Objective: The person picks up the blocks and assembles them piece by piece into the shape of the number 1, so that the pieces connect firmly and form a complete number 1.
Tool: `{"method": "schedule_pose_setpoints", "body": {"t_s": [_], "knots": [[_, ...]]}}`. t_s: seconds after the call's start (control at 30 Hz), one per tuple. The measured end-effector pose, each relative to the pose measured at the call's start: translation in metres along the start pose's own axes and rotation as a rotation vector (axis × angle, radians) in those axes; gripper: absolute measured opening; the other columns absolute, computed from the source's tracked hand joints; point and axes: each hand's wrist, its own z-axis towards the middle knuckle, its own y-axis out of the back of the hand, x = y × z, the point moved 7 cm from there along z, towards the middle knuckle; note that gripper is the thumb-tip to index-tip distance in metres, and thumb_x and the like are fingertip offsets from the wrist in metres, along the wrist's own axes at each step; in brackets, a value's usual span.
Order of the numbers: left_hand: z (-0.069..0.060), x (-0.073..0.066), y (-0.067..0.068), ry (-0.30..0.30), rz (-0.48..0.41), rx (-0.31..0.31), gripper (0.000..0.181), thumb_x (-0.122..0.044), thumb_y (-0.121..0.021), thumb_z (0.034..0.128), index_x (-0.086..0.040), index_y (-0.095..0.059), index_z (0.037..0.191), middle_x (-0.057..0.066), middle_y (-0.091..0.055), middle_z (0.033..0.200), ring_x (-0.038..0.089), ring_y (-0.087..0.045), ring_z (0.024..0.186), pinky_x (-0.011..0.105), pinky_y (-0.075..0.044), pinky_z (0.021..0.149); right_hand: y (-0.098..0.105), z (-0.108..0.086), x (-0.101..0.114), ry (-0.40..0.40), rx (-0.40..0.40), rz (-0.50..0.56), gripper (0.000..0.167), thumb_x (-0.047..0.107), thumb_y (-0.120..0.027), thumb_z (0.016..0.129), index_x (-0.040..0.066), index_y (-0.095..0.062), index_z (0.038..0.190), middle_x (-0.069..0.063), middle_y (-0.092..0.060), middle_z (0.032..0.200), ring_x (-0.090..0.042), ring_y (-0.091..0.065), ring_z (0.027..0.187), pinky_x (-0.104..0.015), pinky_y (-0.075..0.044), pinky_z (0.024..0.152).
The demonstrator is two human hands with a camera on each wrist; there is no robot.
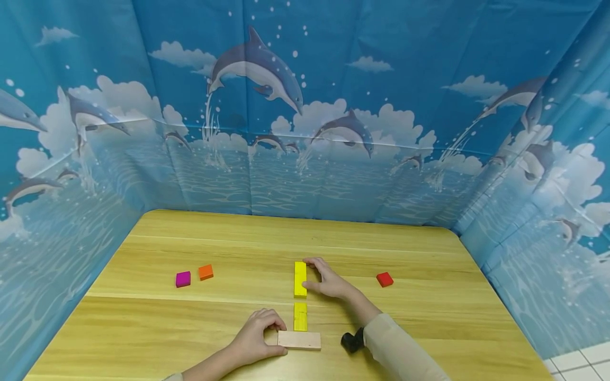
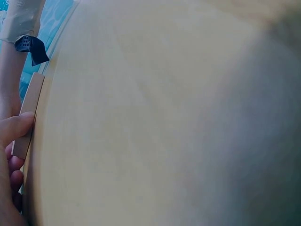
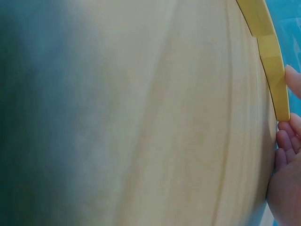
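Note:
My left hand (image 1: 257, 338) grips the left end of a plain wooden block (image 1: 302, 341), thumb on its near side and fingers on its far side. The left wrist view also has the thumb against this wooden block (image 2: 29, 101). Just beyond it lies a yellow block (image 1: 300, 317), in line with a second yellow block (image 1: 300, 278) farther off, with a small gap between them. My right hand (image 1: 329, 280) holds that far yellow block, thumb at its right side and a finger at its far right corner. In the right wrist view, fingers meet the end of the yellow block (image 3: 275, 84).
A purple block (image 1: 183, 279) and an orange block (image 1: 206, 272) lie on the table's left side, and a red block (image 1: 385, 279) on the right. A black wrist device (image 1: 352, 341) shows at the right sleeve. A dolphin-print curtain (image 1: 305, 174) surrounds the wooden table (image 1: 143, 317).

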Motion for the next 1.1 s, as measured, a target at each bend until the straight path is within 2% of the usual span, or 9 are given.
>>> {"method": "schedule_pose_setpoints", "body": {"t_s": [0.57, 1.1], "knots": [[0.0002, 0.0016, -0.0021, 0.011, 0.011, 0.003, 0.032, -0.036, -0.080, 0.0650, -0.028, -0.059, 0.087, -0.022, -0.052, 0.084, -0.001, -0.045, 0.078, 0.027, -0.036, 0.077, 0.0004, -0.0009, -0.0010, -0.013, -0.005, 0.012, 0.056, 0.028, -0.071, 0.079, 0.008, -0.046, 0.126, -0.005, -0.045, 0.121, -0.021, -0.041, 0.111, -0.043, -0.031, 0.098], [0.0000, 0.0021, -0.0018, 0.012, 0.007, 0.005, 0.031, -0.035, -0.080, 0.0657, -0.028, -0.059, 0.087, -0.022, -0.051, 0.084, 0.001, -0.045, 0.078, 0.026, -0.035, 0.075, 0.0003, -0.0009, -0.0008, 0.011, -0.001, 0.020, 0.057, 0.027, -0.074, 0.077, 0.006, -0.046, 0.122, -0.006, -0.045, 0.116, -0.020, -0.040, 0.107, -0.041, -0.032, 0.096]]}}
